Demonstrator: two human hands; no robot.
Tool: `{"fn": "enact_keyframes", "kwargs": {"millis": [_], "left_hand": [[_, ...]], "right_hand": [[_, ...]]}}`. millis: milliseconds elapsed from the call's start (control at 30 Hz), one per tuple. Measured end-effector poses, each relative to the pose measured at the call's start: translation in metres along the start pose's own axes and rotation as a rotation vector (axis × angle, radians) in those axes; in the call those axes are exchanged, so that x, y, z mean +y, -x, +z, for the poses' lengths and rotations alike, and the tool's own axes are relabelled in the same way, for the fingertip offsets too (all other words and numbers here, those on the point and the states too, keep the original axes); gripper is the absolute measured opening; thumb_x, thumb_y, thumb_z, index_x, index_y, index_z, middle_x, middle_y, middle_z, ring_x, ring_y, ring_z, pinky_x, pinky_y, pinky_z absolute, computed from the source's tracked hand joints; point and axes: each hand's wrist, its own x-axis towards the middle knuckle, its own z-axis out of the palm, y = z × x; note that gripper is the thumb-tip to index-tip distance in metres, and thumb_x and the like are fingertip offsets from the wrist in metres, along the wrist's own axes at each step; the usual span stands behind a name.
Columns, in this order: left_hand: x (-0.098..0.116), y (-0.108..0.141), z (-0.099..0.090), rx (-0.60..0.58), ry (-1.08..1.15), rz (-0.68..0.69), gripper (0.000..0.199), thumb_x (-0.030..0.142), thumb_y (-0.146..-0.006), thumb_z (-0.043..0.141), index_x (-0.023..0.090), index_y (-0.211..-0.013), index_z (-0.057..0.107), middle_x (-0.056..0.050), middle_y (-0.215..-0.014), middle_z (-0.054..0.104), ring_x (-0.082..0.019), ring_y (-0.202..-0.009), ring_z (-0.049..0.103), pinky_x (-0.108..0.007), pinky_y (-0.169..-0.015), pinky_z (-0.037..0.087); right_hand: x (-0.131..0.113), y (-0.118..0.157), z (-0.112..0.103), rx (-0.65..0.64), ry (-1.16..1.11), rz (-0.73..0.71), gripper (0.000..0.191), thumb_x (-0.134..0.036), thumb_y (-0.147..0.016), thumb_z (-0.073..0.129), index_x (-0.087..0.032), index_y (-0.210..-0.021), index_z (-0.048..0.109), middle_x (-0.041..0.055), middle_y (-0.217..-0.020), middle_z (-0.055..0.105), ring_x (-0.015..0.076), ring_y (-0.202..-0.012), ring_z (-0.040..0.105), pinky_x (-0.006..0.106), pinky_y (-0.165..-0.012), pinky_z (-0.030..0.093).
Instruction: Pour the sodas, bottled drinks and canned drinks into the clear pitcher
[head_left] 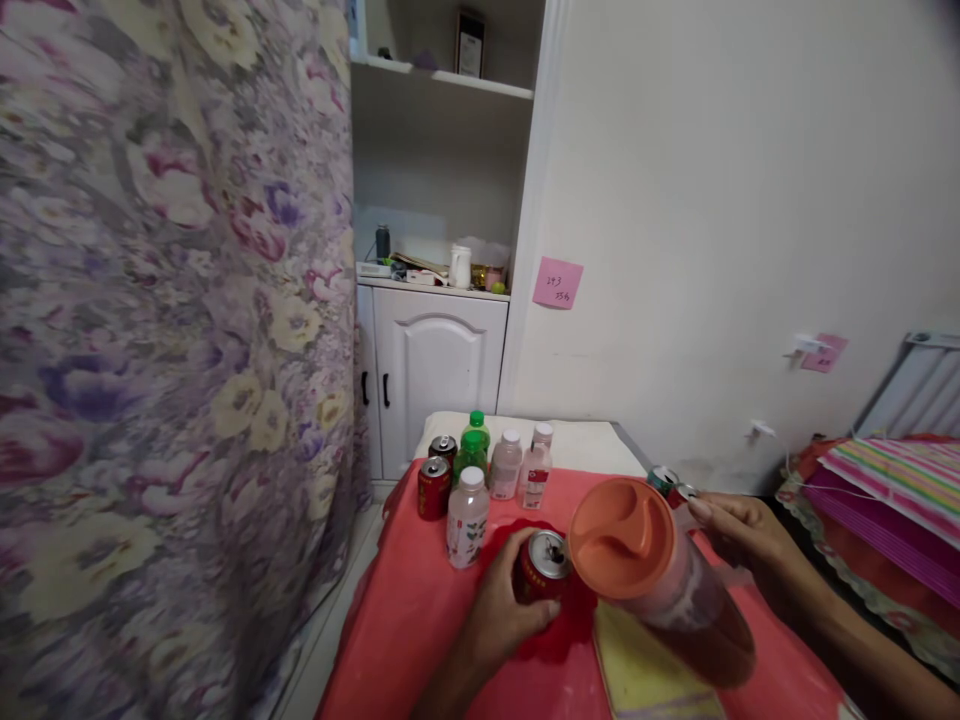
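My left hand (501, 600) is wrapped round a dark red drink can (541, 566) with an opened silver top. In my right hand (739, 535) is the handle of a clear pitcher (694, 600) with an orange lid (624, 537). The pitcher tilts left, its lid close beside the can's opening; brownish liquid shows inside. Whether the lid touches the can, I cannot tell. Left of the can stand a white-capped clear bottle (467, 525), another red can (434, 488), a dark can (443, 448) and green bottles (470, 458).
Two more white-capped bottles, one with a red label (535, 470), stand farther back. A folded yellow cloth (645, 670) lies under the pitcher on the red tablecloth (390, 620). More cans (661, 481) are behind my right hand. A floral curtain (180, 350) hangs at left.
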Motion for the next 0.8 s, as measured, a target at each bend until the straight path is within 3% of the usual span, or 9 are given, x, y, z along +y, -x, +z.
{"fn": "enact_keyframes", "kwargs": {"millis": [800], "left_hand": [[0.0028,0.0012,0.0001,-0.006,0.017,-0.028,0.070,0.020,-0.058,0.079,0.020,-0.125,0.057,-0.011,-0.129,0.065,-0.035,-0.123,0.056,-0.045,-0.107,0.040]], "right_hand": [[0.0088,-0.0035,-0.0025,-0.040,0.003,-0.014,0.059,-0.069,-0.083,0.057,-0.024,-0.056,0.031,-0.0077,-0.055,0.022,0.0105,-0.054,0.018,0.030,-0.052,0.014]]}}
